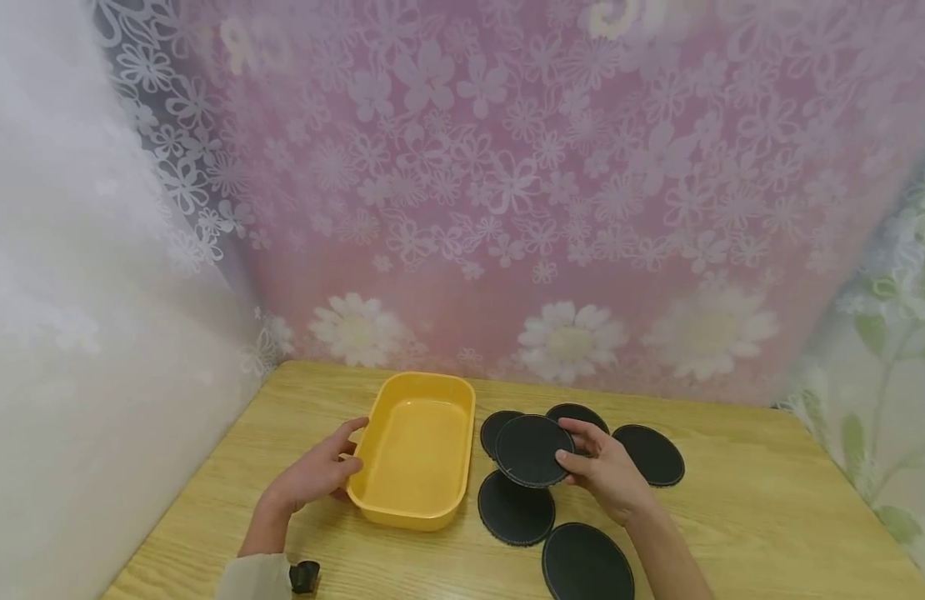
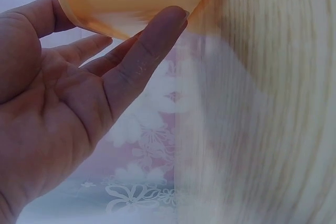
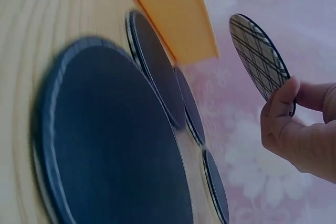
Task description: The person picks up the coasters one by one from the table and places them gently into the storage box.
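My right hand (image 1: pixel 608 477) pinches a round black coaster (image 1: pixel 532 451) by its right edge, thumb on top. The coaster is raised over the others, and its plaid underside shows in the right wrist view. My left hand (image 1: pixel 316 472) grips the left side of a yellow rectangular tray (image 1: pixel 472 433), fingers at its rim and outer wall. Nothing lies inside the tray. Several more black coasters with stitched edges lie right of it, including a near one (image 1: pixel 587 562), one below the held coaster (image 1: pixel 516 510) and one at the far right (image 1: pixel 648 455).
Everything stands on a light wood-grain table (image 1: pixel 762 500). Behind it hangs a pink flowered curtain (image 1: pixel 507 208), with pale fabric (image 1: pixel 95 333) along the left. A small black object (image 1: pixel 304 576) sits by the left sleeve (image 1: pixel 256 577).
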Available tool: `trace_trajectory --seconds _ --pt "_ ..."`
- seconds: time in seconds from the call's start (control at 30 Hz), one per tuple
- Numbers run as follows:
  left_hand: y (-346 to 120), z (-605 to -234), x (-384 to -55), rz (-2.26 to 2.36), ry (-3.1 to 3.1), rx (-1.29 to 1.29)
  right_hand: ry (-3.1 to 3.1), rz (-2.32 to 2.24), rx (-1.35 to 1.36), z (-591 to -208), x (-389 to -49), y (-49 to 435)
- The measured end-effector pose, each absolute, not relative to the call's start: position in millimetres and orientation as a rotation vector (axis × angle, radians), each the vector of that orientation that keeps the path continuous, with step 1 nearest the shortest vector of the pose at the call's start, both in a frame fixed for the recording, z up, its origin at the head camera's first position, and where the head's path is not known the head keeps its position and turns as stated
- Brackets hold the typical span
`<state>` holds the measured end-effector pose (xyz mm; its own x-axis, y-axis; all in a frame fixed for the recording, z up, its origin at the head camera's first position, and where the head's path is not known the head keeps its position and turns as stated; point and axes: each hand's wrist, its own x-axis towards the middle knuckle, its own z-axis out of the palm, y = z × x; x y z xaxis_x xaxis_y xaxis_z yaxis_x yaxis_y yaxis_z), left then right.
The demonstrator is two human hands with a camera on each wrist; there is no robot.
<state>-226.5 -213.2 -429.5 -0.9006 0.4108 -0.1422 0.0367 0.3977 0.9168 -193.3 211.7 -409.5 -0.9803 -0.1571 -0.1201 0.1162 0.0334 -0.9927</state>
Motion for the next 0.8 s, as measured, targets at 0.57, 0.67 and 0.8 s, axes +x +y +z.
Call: trace_trajectory --seconds 0.57,0.67,0.8 --pt "-214.2 -428.1 -224.9 1.509 2.302 0.382 1.883 -2.168 -0.184 -401.8 -199.6 129.5" --pt "-213.6 -427.8 -224.2 1.514 2.294 0.396 1.854 -2.16 -0.223 -402.5 -200.9 117.9" --pt "-212.2 -427.4 -223.3 1.52 2.285 0.405 1.874 -2.149 -0.231 -402.5 -201.0 104.9"
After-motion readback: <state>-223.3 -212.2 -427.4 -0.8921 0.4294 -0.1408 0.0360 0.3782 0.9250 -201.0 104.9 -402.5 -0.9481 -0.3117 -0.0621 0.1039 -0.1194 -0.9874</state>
